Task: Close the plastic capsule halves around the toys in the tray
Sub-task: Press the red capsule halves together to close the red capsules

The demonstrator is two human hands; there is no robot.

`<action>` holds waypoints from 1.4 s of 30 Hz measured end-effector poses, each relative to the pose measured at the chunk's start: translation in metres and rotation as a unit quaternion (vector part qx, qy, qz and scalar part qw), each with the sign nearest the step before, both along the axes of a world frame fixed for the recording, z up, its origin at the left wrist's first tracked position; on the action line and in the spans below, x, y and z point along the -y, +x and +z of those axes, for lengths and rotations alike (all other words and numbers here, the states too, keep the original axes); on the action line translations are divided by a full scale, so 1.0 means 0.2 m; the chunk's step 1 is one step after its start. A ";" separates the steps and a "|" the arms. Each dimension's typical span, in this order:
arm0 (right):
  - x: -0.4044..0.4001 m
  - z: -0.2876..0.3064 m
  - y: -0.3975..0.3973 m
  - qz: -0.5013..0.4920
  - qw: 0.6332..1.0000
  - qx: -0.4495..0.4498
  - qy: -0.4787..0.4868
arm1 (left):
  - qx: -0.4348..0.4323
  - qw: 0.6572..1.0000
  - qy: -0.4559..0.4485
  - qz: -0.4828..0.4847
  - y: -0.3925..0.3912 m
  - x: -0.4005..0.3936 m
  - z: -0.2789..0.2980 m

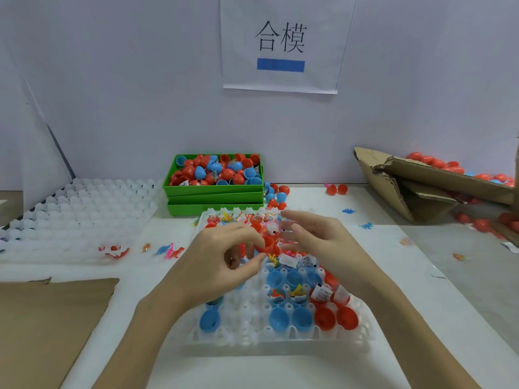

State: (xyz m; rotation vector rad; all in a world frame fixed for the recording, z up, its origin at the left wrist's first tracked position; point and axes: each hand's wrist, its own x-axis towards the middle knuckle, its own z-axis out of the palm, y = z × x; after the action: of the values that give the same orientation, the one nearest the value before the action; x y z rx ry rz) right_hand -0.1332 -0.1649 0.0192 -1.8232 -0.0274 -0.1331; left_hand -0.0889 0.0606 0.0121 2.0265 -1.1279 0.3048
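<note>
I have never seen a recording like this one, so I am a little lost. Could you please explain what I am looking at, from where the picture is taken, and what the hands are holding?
There is no machine here: a person works with two bare hands. The single picture comes from a camera worn on the head, looking forward and down.

On the table lies a white tray with cups that hold blue and red capsule halves, several with small toys and paper slips inside. The left hand pinches a red capsule above the tray. The right hand is open beside it, fingers relaxed.

Behind stands a green bin full of loose halves, to the left an empty white tray, and to the right a torn cardboard box.
</note>
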 end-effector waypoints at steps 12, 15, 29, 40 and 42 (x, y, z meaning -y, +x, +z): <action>-0.08 0.02 -0.02 0.067 0.985 0.035 0.154 | -0.077 0.986 -0.145 0.037 -0.02 0.05 0.00; -0.08 0.03 -0.02 0.055 0.987 0.060 0.136 | -0.103 0.972 -0.201 0.068 -0.02 0.07 0.00; -0.13 -0.01 -0.03 -0.023 0.958 0.268 -0.098 | -0.226 0.928 -0.295 0.030 -0.05 0.12 0.00; -0.19 -0.03 -0.04 -0.054 0.933 0.326 -0.144 | -0.146 0.948 -0.270 0.085 -0.05 0.13 -0.03; -0.20 -0.03 -0.04 -0.051 0.935 0.323 -0.140 | -0.126 0.953 -0.261 0.091 -0.05 0.13 -0.03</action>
State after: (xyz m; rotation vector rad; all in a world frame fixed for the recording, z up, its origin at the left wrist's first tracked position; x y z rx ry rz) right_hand -0.1412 -0.1256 0.0125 -1.9886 -0.4339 -0.8355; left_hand -0.0986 0.0339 0.0057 1.6379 -0.6188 0.3792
